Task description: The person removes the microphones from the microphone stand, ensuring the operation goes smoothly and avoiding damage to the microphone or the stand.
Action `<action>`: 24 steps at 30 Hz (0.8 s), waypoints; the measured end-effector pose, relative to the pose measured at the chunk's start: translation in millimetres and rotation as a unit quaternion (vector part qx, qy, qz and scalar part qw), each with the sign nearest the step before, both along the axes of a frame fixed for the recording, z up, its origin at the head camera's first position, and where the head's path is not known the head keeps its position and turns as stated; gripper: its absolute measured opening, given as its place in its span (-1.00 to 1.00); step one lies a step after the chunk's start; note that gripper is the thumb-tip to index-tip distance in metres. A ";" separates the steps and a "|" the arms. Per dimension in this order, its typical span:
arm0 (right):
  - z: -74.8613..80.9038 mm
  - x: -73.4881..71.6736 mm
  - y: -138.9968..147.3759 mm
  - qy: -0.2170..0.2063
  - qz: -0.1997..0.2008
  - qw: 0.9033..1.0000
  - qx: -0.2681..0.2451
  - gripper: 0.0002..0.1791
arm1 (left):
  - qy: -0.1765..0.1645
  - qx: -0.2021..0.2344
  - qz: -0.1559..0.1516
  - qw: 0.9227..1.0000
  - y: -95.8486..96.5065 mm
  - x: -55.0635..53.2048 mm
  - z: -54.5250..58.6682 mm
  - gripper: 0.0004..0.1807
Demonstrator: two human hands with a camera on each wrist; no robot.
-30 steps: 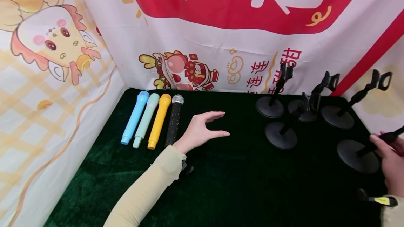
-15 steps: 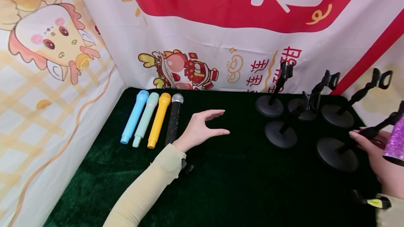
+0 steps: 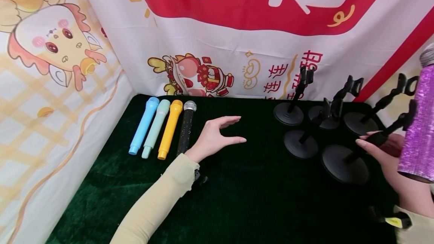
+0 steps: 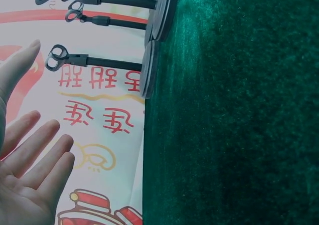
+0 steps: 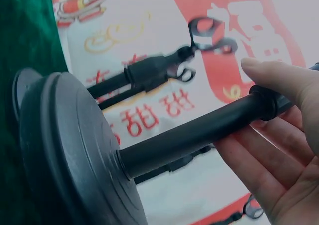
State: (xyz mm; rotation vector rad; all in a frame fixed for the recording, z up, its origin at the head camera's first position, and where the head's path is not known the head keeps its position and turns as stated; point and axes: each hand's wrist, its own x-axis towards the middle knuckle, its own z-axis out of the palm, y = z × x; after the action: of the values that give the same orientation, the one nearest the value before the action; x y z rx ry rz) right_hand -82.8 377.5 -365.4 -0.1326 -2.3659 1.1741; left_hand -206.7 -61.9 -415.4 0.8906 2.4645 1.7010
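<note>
My right hand (image 3: pixel 391 165) grips the black pole of a desktop microphone stand (image 3: pixel 345 164) at the right. A sparkly purple microphone (image 3: pixel 420 123) with a silver head sits tilted at the top of this stand. In the right wrist view the thumb and fingers close around the pole (image 5: pixel 194 130) near its collar. My left hand (image 3: pixel 211 138) hovers over the cloth with thumb and fingers spread apart, holding nothing. Nearest to it lies a black microphone (image 3: pixel 186 127) with a silver head, partly hidden by the wrist.
Yellow (image 3: pixel 170 129), pale green (image 3: pixel 156 128) and blue (image 3: pixel 144 125) microphones lie side by side at the left. Several microphone stands (image 3: pixel 288 113) with vacant clips stand at the back right. Dark green cloth (image 3: pixel 254 199) covers the table; a printed curtain (image 3: pixel 217 40) hangs behind.
My right hand has moved left with the stand, bringing the purple microphone into the head view. The left hand has stayed almost still.
</note>
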 end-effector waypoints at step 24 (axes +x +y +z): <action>-0.4 -27.8 -90.2 0.111 0.187 0.973 -0.081 -0.68 | 0.012 0.003 0.007 1.000 -3.8 0.2 4.4 -0.34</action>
State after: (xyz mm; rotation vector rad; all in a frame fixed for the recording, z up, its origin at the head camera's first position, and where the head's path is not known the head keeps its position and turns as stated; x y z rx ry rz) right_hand -110.5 287.3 -365.8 0.3884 -2.1514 1.4710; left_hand -206.6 -65.7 -411.0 0.9001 2.4880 1.7140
